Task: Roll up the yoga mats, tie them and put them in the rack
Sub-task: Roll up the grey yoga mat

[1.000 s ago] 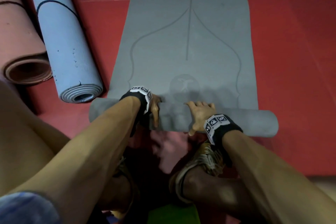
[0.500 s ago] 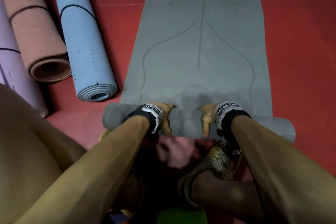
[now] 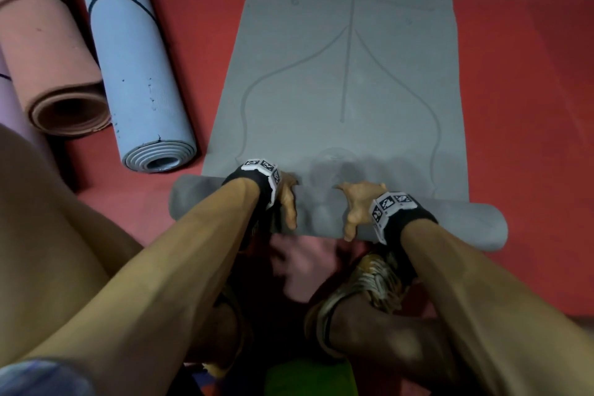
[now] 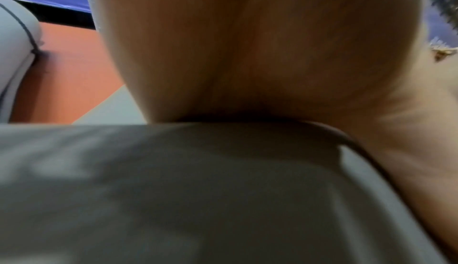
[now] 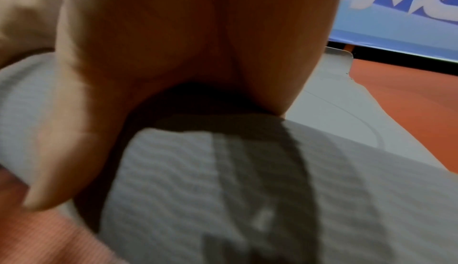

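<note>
A grey yoga mat (image 3: 347,90) lies flat on the red floor, running away from me. Its near end is wound into a roll (image 3: 466,222) lying across in front of my feet. My left hand (image 3: 286,199) and right hand (image 3: 356,206) sit side by side on the middle of the roll, fingers draped over its top and thumbs down its near side. In the left wrist view the palm (image 4: 247,52) covers the roll (image 4: 198,189). In the right wrist view the thumb (image 5: 62,160) wraps the ribbed roll (image 5: 223,189). The fingertips are hidden behind the roll.
To the left lie a rolled blue mat (image 3: 135,67) tied with a black cord, a rolled pink mat (image 3: 48,58) and the edge of a lilac one (image 3: 9,106). Red floor (image 3: 530,106) stretches to the right. My sandalled foot (image 3: 369,280) is just behind the roll.
The roll has advanced a little up the grey mat. Both hands shifted over its top, the right one turning from fingers spread on the roll to thumb down the near side.
</note>
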Available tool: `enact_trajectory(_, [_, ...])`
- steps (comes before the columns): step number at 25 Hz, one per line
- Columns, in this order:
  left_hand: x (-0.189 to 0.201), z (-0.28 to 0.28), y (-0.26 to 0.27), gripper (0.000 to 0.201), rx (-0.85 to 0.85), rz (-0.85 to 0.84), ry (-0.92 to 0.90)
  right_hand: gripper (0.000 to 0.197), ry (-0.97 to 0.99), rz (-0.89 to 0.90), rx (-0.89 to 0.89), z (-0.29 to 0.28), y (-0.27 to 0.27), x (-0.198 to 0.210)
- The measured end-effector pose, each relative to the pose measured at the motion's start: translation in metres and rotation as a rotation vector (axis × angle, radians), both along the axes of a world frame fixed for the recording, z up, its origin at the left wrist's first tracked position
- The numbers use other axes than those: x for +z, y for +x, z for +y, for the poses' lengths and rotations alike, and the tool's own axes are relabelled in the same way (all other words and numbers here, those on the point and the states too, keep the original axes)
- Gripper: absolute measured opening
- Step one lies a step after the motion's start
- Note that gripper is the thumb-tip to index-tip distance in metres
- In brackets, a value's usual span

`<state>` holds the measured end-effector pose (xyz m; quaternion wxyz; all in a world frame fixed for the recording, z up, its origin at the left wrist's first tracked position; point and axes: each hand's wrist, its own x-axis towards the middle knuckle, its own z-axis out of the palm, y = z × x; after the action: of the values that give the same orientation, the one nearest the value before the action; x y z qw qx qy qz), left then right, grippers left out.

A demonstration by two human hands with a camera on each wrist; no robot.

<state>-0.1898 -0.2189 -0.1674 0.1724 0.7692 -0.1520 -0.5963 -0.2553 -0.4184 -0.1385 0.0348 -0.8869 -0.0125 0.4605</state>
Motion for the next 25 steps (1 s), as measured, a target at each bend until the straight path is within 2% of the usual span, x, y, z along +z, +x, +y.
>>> enact_trajectory(3, [0.007, -0.003, -0.011, 0.115, -0.203, -0.308, 0.040, 0.128, 0.067, 0.116, -0.085, -0.005, 0.021, 0.002])
enact_trajectory(7, [0.009, 0.001, -0.028, 0.112, -0.194, -0.471, 0.032, 0.145, 0.142, 0.257, -0.137, -0.006, 0.035, -0.009])
enact_trajectory(9, [0.012, -0.001, -0.029, 0.109, -0.179, -0.419, 0.018, 0.139, 0.161, 0.258, -0.182, -0.006, 0.030, -0.012])
enact_trajectory(11, [0.016, -0.005, -0.019, 0.100, -0.153, -0.291, 0.016, 0.126, 0.146, 0.196, -0.173, -0.005, 0.020, -0.012])
enact_trajectory(14, [0.012, -0.008, -0.003, 0.078, -0.158, -0.125, 0.013, 0.121, 0.044, -0.020, -0.022, -0.002, -0.002, -0.008])
enact_trajectory(17, [-0.023, -0.011, 0.012, 0.083, -0.193, 0.006, -0.015, 0.118, -0.016, -0.151, 0.104, 0.003, -0.022, -0.004])
enact_trajectory(20, [-0.010, -0.007, 0.007, 0.080, -0.117, -0.014, -0.005, 0.118, -0.011, -0.101, 0.077, 0.005, -0.010, -0.002])
enact_trajectory(23, [0.004, -0.005, -0.002, 0.072, -0.057, -0.135, -0.022, 0.126, 0.034, 0.010, -0.005, 0.005, 0.012, 0.002])
enact_trajectory(25, [0.002, -0.003, -0.011, 0.094, -0.111, -0.287, -0.019, 0.126, 0.103, 0.129, -0.071, 0.003, 0.025, 0.004])
